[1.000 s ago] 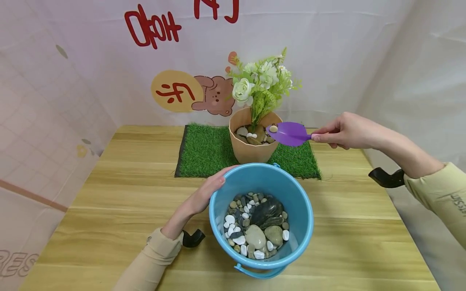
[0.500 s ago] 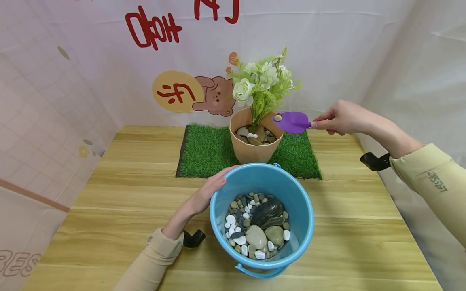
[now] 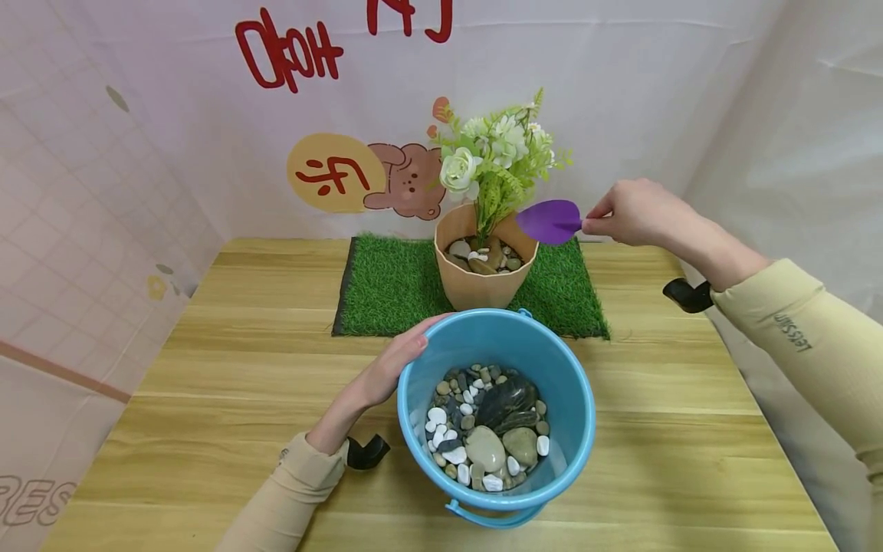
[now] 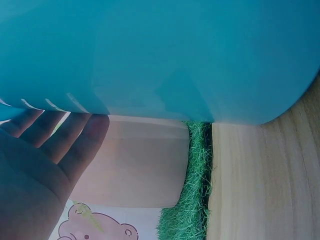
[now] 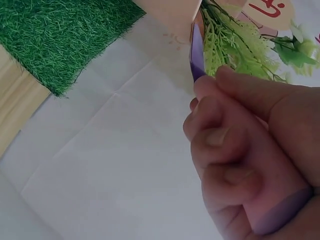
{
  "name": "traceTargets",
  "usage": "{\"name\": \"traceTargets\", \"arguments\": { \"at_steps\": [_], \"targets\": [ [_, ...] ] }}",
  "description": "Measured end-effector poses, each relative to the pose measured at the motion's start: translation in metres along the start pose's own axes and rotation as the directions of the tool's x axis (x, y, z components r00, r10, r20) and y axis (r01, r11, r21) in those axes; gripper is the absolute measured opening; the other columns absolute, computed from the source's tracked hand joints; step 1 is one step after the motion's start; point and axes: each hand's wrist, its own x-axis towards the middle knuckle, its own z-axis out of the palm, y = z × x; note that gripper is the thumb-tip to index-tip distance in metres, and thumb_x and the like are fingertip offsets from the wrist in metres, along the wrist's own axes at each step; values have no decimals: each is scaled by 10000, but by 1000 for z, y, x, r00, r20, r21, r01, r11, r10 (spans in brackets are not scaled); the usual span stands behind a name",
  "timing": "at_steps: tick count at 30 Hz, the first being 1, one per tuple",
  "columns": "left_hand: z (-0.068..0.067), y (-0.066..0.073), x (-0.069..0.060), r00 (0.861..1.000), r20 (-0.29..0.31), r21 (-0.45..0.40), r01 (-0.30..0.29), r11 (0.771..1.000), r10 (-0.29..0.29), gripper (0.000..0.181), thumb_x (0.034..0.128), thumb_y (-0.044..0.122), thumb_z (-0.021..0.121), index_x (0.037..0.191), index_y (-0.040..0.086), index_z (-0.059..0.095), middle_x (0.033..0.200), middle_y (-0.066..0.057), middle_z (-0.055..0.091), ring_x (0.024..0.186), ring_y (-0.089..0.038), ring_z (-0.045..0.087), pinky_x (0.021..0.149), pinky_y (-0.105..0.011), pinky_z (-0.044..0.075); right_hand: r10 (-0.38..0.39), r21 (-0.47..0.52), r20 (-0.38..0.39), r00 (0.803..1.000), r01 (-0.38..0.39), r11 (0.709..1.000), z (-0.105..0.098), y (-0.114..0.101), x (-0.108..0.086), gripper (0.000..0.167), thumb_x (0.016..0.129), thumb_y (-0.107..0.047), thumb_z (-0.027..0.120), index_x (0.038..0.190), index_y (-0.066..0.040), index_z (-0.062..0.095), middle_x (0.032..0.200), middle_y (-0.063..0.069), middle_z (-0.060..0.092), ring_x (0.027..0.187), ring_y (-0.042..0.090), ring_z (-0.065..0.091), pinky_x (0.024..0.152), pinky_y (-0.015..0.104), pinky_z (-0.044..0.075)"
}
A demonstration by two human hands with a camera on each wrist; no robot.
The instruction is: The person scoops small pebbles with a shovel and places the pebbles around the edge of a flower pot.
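In the head view, my right hand (image 3: 638, 215) grips the pink handle of a small purple garden trowel (image 3: 550, 221). Its bare blade tilts over the right rim of a peach flowerpot (image 3: 483, 287). White artificial flowers (image 3: 507, 142) with green leaves stand in the pot among several stones (image 3: 483, 264). Closer in is a blue bucket (image 3: 574, 399), with pebbles and larger stones (image 3: 485, 450) at its bottom. My left hand (image 3: 396, 360) rests against the bucket's left side. In the left wrist view, straight fingers (image 4: 85, 142) touch the bucket's outer wall.
The pot stands on a green artificial grass mat (image 3: 386, 284) on the wooden table (image 3: 228, 368). Behind rises a white backdrop (image 3: 621, 92) with red writing and a bear drawing. The bucket's handle (image 3: 497, 521) hangs at its near side.
My right hand has moved up and left and tipped the trowel; the pebble on its blade is gone from it. The left hand and bucket have stayed put.
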Motion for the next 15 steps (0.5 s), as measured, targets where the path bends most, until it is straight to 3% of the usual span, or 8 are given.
{"name": "traceTargets", "arguments": {
  "at_steps": [5,15],
  "targets": [
    [0,0,0,1000,4,-6,-3,1000,3,634,1077,316,247,1647,43,301,1607,-272,461,1367,-515,578,1030,-520,616,0,-46,-33,999,-2,999,-1,-4,-3,357,1034,-313,625,1208,-49,791,1167,216,789,898,313,751,669,403,550],
    [-1,-2,0,1000,9,-18,-16,1000,17,642,1074,323,249,1644,33,298,1601,-277,470,1387,-515,563,1068,-542,590,-22,-28,-63,998,20,999,2,0,-21,381,1038,-319,623,1251,-38,768,1203,234,773,905,306,751,664,373,523]
  ]
}}
